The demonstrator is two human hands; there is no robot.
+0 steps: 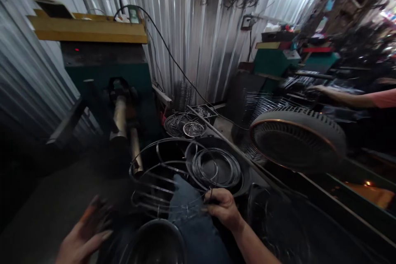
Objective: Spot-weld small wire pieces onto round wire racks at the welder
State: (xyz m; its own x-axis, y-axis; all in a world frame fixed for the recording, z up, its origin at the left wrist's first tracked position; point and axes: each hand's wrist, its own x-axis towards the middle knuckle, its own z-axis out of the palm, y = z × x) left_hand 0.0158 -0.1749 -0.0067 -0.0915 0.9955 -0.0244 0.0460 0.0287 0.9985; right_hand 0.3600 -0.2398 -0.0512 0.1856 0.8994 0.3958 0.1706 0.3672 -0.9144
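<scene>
My right hand [224, 208] pinches the edge of a round wire rack [162, 189] made of metal rings and parallel bars. The rack is tilted over my lap, where blue-grey cloth [193, 222] shows through and below it. My left hand [83, 235] is off to the lower left, apart from the rack, its fingers spread and slightly blurred with nothing in them. Close to the bottom edge, between the hands, is a dark round bowl [159, 241]. Behind the rack a dark basin [243, 185] holds several wire rings [232, 169].
A green machine with a yellow top [93, 31] stands at the left against corrugated metal. A round fan [297, 140] is at the right. Beyond it a co-worker's arm [349, 97] reaches among metal wire parts. A tray of small metal pieces [194, 129] lies further back.
</scene>
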